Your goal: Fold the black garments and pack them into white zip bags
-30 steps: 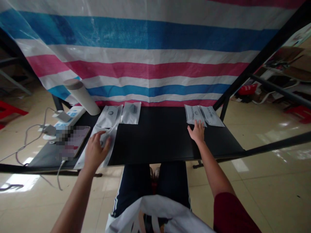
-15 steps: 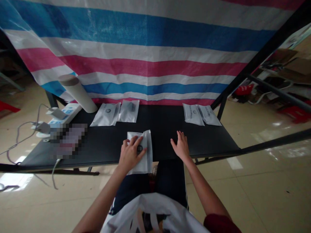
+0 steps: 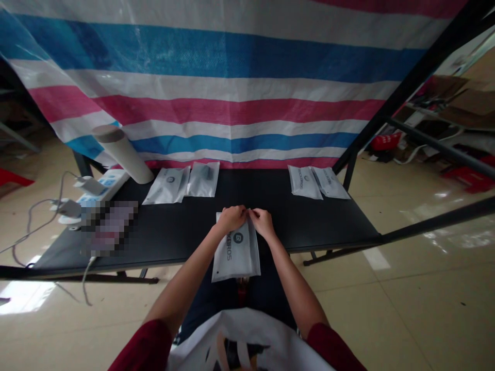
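Note:
A frosted white plastic bag [image 3: 240, 260] with dark printed lettering and a round logo lies at the table's front edge, its near end jutting out over my lap. Both my hands meet at its far end. My left hand [image 3: 233, 218] is closed on the bag's top edge, fingers curled. Close against it, my right hand [image 3: 262, 221] pinches the same edge near the far right corner. The fingertips are small and partly hidden, and whatever is inside the bag does not show.
Two similar bags [image 3: 167, 186] lie at the back left and two more [image 3: 305, 183] at the back right of the black table [image 3: 170, 234]. At the left stand a white bottle [image 3: 126, 157] and a power strip [image 3: 110, 185] with chargers and cables. A striped sheet [image 3: 232, 111] hangs behind.
My right hand, open above the table before, has moved left to the bag's top edge. My left hand has shifted from the bag's face to its far end. The bag has moved slightly right.

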The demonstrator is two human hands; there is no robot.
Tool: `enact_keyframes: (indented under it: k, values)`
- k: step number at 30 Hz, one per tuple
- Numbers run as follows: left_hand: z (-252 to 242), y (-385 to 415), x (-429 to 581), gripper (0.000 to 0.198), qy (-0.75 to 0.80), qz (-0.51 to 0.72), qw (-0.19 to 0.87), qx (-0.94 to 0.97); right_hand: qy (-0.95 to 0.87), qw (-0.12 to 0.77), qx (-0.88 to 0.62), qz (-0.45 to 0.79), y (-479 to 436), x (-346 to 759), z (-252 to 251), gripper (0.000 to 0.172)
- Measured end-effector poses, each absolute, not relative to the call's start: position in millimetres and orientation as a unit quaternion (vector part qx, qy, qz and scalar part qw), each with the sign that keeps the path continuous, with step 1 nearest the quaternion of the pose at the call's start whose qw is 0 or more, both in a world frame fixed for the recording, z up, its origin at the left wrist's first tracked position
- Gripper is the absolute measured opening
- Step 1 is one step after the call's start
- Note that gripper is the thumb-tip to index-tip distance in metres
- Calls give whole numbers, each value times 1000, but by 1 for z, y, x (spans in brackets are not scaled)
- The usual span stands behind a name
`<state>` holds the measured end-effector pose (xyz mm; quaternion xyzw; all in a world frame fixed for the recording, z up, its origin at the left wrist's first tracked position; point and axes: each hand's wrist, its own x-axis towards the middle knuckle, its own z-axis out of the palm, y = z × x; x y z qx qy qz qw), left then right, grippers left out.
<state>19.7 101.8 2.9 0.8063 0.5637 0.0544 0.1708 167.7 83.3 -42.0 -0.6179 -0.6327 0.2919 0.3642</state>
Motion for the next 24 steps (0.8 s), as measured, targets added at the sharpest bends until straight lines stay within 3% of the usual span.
enact_keyframes:
  k: [8, 14, 24]
  values:
    - [3, 120, 15, 29, 583, 83, 162, 792, -609, 373, -590, 377, 10, 171, -47, 45]
    - [5, 136, 21, 27, 582, 99, 151, 793, -480, 396, -585, 521, -60, 161, -56, 50]
    - [-6, 93, 0, 38, 535, 312, 85, 781, -455, 449, -572, 514, -17, 183, -50, 45]
